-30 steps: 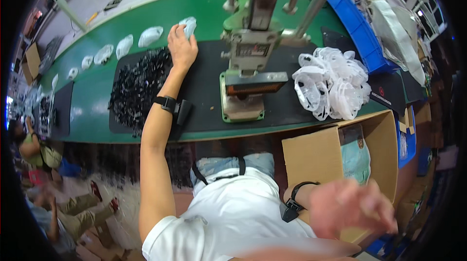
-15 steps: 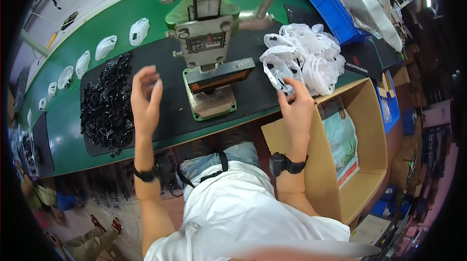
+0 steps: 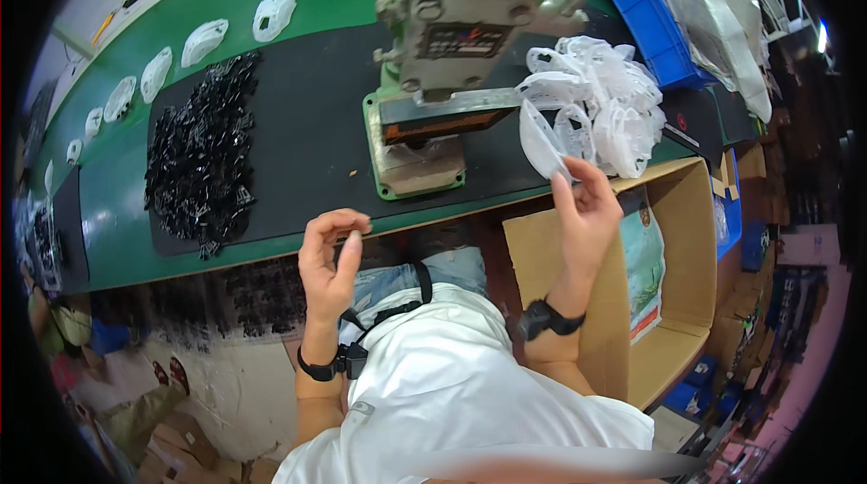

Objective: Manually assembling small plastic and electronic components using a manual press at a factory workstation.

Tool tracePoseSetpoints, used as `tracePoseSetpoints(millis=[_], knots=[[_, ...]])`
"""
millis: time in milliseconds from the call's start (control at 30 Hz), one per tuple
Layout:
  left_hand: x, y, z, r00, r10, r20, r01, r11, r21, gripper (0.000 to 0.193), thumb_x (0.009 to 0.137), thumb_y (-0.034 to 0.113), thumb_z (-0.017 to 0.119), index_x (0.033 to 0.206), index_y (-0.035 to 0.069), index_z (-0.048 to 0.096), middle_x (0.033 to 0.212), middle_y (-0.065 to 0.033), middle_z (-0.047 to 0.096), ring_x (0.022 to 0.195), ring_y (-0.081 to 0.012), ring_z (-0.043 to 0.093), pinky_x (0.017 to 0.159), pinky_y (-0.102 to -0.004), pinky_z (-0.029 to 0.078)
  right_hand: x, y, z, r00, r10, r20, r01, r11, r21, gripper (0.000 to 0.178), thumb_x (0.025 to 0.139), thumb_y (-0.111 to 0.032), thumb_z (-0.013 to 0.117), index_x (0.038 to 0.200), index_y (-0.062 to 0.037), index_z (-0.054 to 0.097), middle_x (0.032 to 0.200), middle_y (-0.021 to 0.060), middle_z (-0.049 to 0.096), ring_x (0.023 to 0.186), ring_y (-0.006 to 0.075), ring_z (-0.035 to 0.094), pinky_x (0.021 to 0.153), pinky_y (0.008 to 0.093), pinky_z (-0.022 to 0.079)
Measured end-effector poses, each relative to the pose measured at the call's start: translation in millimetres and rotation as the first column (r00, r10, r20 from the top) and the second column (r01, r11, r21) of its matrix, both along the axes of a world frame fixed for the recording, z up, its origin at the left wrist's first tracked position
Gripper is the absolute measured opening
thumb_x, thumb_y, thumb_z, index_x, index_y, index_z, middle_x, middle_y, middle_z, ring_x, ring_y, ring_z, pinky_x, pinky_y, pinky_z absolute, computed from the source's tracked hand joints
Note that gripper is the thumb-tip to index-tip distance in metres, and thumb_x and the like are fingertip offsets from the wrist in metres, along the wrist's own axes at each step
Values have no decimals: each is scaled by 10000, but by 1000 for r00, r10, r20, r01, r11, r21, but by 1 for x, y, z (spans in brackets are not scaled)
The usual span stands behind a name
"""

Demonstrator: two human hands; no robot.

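Between the thumb and fingers of my right hand is the lower end of a thin white plastic shell. It stands tilted at the near left side of a heap of similar white shells. My left hand is over the table's front edge, in front of the press, its fingers curled toward the thumb. Whatever may be between those fingertips is too small to make out. A green and metal hand press stands between the shells and a pile of small black plastic clips.
A black mat lies under the press and clips on the green table. Several white shells form a curved row at the far left. An open cardboard box stands at my right, with a blue crate beyond the heap.
My left hand has moved right and toward me, from beside the clips to the table edge. My right hand has gripped a white shell and tilted it up. The view has shifted.
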State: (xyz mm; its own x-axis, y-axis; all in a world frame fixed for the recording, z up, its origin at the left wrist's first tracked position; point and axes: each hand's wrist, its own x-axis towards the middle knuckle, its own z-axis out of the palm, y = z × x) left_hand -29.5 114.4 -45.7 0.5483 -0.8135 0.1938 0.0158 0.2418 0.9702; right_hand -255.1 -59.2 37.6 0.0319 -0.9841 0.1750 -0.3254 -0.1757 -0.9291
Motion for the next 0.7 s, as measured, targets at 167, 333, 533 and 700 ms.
tracePoseSetpoints(millis=[167,333,533,700], knots=[[-11,-9,32,970,-241,-38,236,966,-101,641,797,239,784,1318,32,473,1349,-177,521,1290,-306,487,1038,-411,413,-5,53,18,908,412,73,-418,887,195,266,769,29,701,1033,39,682,714,-59,535,581,-7,404,529,180,281],[0,16,9,955,-278,99,288,951,-111,569,761,190,821,1234,7,564,1229,-177,611,1144,-256,589,945,-372,479,48,46,3,604,757,247,-787,519,333,249,779,-6,711,1024,33,686,702,-52,541,564,-5,351,520,184,257],[26,110,-14,1000,22,-2,-22,999,-31,266,797,53,739,1014,-80,664,1035,-144,682,890,-148,630,759,-264,487,184,54,-15,379,920,-101,-924,382,10,163,851,-104,662,994,-32,694,849,83,679,594,157,574,562,290,457],[9,144,-24,912,226,-341,-216,974,69,278,803,59,708,1022,-102,649,1052,-111,644,902,-119,590,788,-247,460,287,34,-50,601,660,-452,-796,546,-261,164,846,-181,681,932,-43,657,873,151,681,810,338,680,697,453,537]])
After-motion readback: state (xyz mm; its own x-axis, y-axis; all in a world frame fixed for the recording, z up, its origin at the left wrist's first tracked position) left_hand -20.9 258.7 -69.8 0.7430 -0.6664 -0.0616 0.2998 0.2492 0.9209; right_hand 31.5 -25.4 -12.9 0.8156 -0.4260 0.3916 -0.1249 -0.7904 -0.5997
